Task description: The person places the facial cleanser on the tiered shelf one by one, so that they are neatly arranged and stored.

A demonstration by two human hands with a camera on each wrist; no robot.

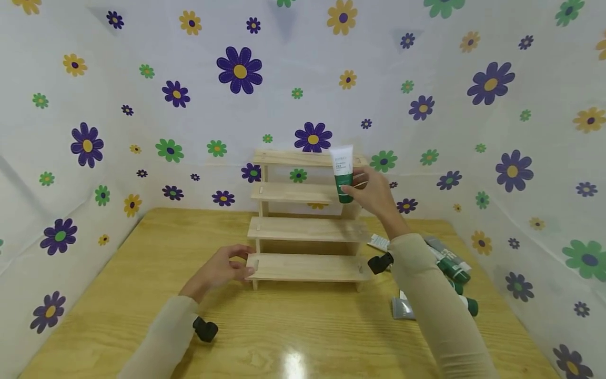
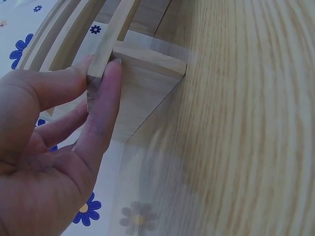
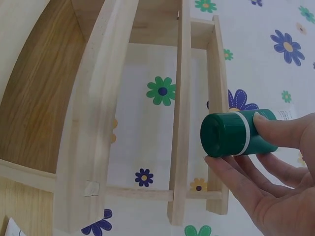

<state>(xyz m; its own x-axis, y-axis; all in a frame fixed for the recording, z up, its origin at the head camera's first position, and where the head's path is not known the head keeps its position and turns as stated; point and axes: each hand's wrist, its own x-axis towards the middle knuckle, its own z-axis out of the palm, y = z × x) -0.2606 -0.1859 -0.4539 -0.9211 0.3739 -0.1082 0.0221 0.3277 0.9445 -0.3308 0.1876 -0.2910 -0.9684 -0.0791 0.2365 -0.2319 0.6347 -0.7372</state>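
A tiered wooden shelf [image 1: 307, 230] with several steps stands on the table against the patterned backdrop. My left hand [image 1: 222, 268] pinches the left end of its lowest board, thumb on one face and fingers on the other in the left wrist view [image 2: 59, 128]. Up by the top tiers, my right hand [image 1: 376, 192] holds a white and green squeeze tube [image 1: 343, 173], its green cap downward. In the right wrist view the tube's cap [image 3: 224, 135] faces the camera, held between thumb and fingers, apart from the boards.
Several more tubes lie in a loose pile on the right of the table, partly behind my right sleeve, among them a green-capped tube [image 1: 453, 269] and a grey tube [image 1: 402, 309]. Flower-printed cloth [image 1: 284, 116] encloses the table's back and sides.
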